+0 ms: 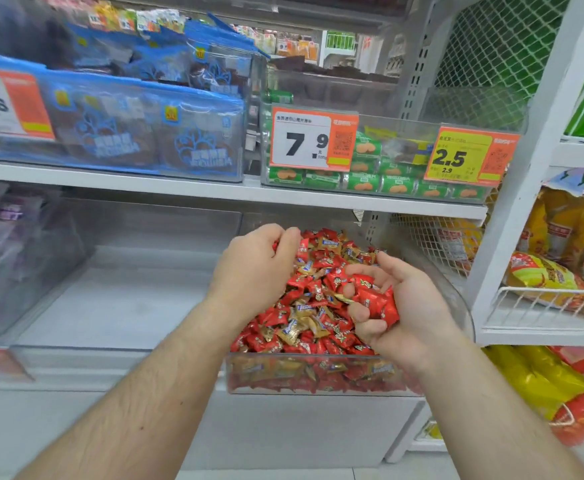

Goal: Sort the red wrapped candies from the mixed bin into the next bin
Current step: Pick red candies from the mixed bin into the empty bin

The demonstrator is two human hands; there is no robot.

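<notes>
The mixed bin (318,374) shows its clear front wall nearest, heaped with red candies (313,327) and gold ones. Left of it, the next bin (117,306) has a bare floor. The right hand (392,306), cupped palm-up, holds several red candies. Farther in, the left hand (261,268) curls over the heap, fingertips pinching one.

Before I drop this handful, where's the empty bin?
In the head view, the empty clear bin sits left of the mixed candy bin, under your left hand.
</notes>
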